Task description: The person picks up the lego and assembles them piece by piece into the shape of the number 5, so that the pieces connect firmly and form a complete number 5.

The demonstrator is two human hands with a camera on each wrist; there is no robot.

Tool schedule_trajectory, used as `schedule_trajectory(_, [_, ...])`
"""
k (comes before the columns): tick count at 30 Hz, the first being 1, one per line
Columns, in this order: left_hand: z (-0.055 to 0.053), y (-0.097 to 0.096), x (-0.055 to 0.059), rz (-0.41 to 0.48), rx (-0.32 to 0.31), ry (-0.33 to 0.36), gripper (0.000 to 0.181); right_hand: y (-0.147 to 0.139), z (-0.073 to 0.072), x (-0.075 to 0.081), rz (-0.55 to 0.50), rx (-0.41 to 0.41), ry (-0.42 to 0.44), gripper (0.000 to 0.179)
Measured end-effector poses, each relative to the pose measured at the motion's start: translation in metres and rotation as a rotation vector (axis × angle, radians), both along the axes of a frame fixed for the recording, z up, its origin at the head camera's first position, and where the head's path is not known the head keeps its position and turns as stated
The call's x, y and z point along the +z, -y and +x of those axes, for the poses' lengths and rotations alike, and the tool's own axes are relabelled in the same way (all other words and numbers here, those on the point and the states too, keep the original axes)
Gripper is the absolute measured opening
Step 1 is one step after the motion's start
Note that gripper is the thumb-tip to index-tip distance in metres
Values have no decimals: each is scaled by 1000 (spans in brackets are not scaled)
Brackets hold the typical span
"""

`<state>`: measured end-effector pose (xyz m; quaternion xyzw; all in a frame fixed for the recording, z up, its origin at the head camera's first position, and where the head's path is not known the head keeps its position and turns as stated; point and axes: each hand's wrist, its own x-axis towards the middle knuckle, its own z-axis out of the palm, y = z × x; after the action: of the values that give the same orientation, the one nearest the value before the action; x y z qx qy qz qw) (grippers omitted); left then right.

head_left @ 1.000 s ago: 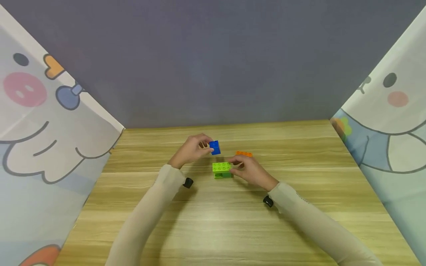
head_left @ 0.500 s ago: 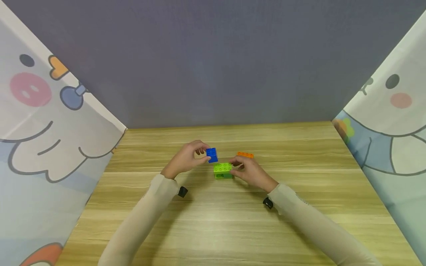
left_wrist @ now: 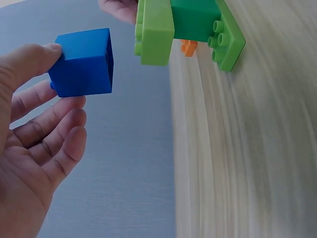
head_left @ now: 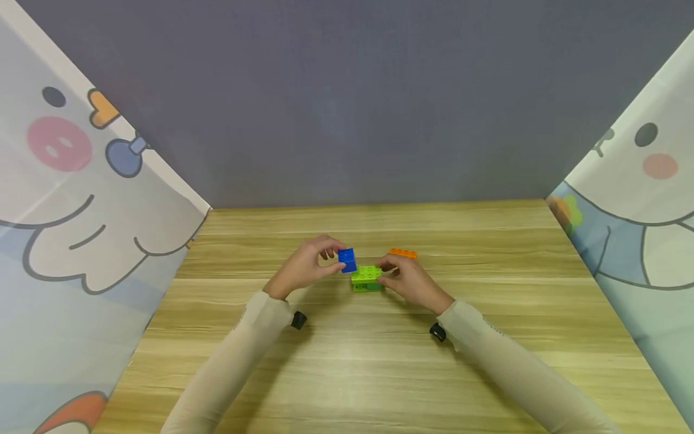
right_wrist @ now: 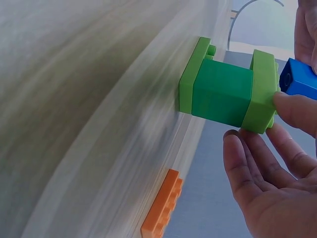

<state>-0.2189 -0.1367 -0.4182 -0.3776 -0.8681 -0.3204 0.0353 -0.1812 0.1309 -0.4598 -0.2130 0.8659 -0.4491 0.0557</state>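
My left hand [head_left: 305, 265] pinches a square blue building brick [head_left: 347, 260] between thumb and fingers, its studs facing up in the head view. The brick hovers above the left part of a small stack. Light green forms the stack's studded top brick [right_wrist: 261, 91], a darker green brick [right_wrist: 222, 91] its middle, and a thin light green brick [right_wrist: 194, 79] its base on the table. From the right, my right hand [head_left: 410, 280] holds the end of the top brick with thumb and fingertips. In the left wrist view a gap shows between blue brick [left_wrist: 81, 64] and stack.
A flat orange brick [head_left: 403, 253] lies on the wooden table [head_left: 347, 361] behind my right hand. A grey panel [head_left: 347, 108] rises at the table's back edge. Printed cartoon cloths hang at the left and right sides.
My left hand has brought the blue brick down and nearer to me, close over the green stack, tilting it so its studs show. My right hand keeps its hold on the stack.
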Motion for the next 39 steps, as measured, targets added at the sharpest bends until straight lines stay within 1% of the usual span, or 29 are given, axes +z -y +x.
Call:
schedule_trajectory(4, [3, -1, -2, 3, 13, -1, 26, 0, 0, 0, 2, -3, 5, 28])
schedule_trajectory(8, [6, -2, -7, 23, 8, -10, 25, 0, 0, -2, 9, -6, 14, 28])
schedule_trajectory(11, [6, -2, -12, 35, -3, -9, 26, 0, 0, -2, 15, -9, 22, 28])
schedule_trajectory(15, [6, -2, -15, 29, 6, -1, 27, 0, -1, -3, 11, -12, 25, 27])
schedule_trajectory(21, [5, -3, -15, 21, 22, 17, 28, -2, -3, -4, -12, 7, 1, 25])
schedule_trajectory(28, [6, -7, -13, 23, 2, 31, 30, -2, -4, -3, -8, 13, -8, 23])
schedule_trajectory(34, [7, -15, -14, 4, -22, 31, 31, -1, -5, -2, -9, 12, -13, 23])
schedule_trajectory(39, [9, -19, -13, -3, -22, 42, 29, -1, -5, -3, -19, 14, -30, 23])
